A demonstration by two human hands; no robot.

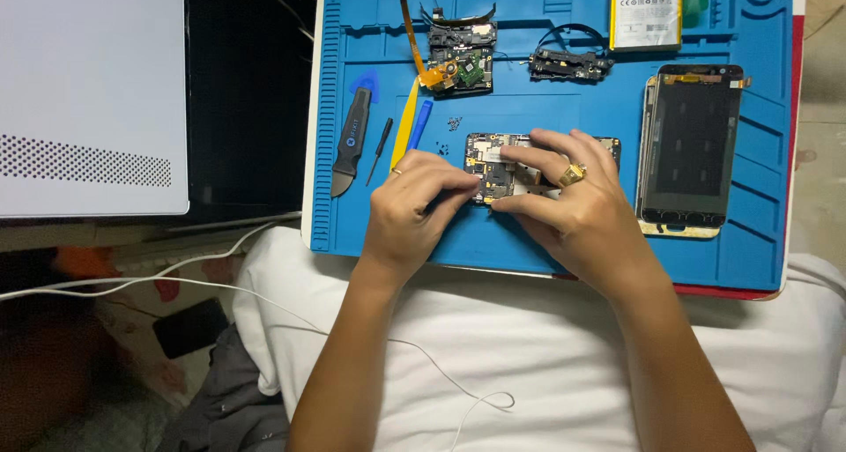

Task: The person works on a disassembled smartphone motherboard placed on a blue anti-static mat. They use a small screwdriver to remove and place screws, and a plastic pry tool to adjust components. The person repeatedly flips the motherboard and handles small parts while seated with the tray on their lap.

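Here, left to right: spudger (351, 144), screwdriver (380, 151) lie near blue mat (546, 108) left edge; left hand (412, 207) pinches circuit board (493, 166) mid-mat; right hand (564, 201) grips same board, fingers curled; phone frame (690, 148) right; board-stripping step; next move likely needs fine prying.
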